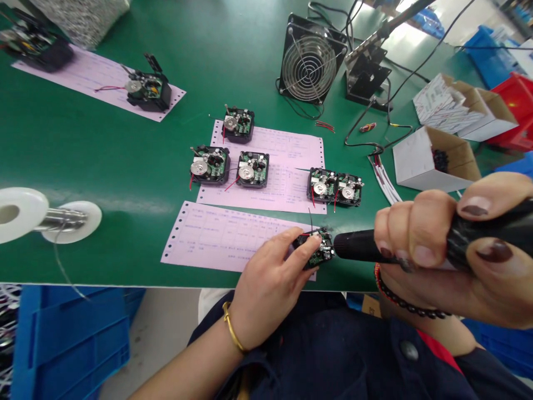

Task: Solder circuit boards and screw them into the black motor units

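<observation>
My left hand [270,278] pinches a small black motor module [318,250] with a green circuit board and red and black wires, at the near edge of the green table [125,155]. My right hand [449,244] is wrapped round the black handle of a soldering iron [358,245], whose front end meets the module's right side. Several similar modules lie beyond on pink printed sheets [233,236]: three [239,123] [209,165] [252,169] in a group and a pair [335,188] to the right.
A small wire-guarded fan [310,61] and a black stand [368,78] stand at the back. Open cardboard boxes [433,158] sit right, with white wires [385,180] beside them. A solder spool [25,214] is at left. Another module [147,89] lies far left. A blue crate [70,339] is below the table.
</observation>
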Demonstrator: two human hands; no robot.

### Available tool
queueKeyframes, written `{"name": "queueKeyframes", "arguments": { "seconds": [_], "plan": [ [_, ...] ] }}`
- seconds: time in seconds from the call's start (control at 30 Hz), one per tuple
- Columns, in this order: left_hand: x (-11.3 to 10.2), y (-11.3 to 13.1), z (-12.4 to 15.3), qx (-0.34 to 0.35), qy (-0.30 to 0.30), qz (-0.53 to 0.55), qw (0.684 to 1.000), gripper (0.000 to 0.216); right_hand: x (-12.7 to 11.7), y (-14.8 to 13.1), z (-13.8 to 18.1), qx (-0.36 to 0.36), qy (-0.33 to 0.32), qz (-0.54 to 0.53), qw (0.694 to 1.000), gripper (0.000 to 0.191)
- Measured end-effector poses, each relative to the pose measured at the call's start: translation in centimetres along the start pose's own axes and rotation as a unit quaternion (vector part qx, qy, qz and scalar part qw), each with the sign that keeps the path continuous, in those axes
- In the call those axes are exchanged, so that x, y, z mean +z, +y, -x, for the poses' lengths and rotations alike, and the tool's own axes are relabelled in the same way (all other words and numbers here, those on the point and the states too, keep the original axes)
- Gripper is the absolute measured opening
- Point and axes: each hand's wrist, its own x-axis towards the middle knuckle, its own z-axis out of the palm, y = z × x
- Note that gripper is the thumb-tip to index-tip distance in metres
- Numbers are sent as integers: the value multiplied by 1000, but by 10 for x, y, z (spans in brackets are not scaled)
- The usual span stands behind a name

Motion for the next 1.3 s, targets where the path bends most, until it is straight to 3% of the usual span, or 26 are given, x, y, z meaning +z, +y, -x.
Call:
{"name": "queueKeyframes", "arguments": {
  "seconds": [0.3, 0.47, 0.63, 0.93, 1.3],
  "plan": [
    [-1, 1, 1, 1, 0, 9, 1000, 45, 8, 0, 0, -6, -10, -11, 1000, 21],
    [0, 1, 1, -2, -1, 19, 1000, 46, 10, 1, 3, 32, 32, 19, 999, 27],
    [1, 1, 2, -7, -1, 20, 1000, 48, 9, 2, 5, 17, 6, 23, 1000, 22],
    [1, 0, 1, 1, -1, 13, 1000, 48, 5, -13, 11, 41, 27, 14, 999, 23],
    [2, 0, 2, -1, 0, 16, 1000, 45, 9, -3, 5, -3, 6, 3, 1000, 17]
  ]
}}
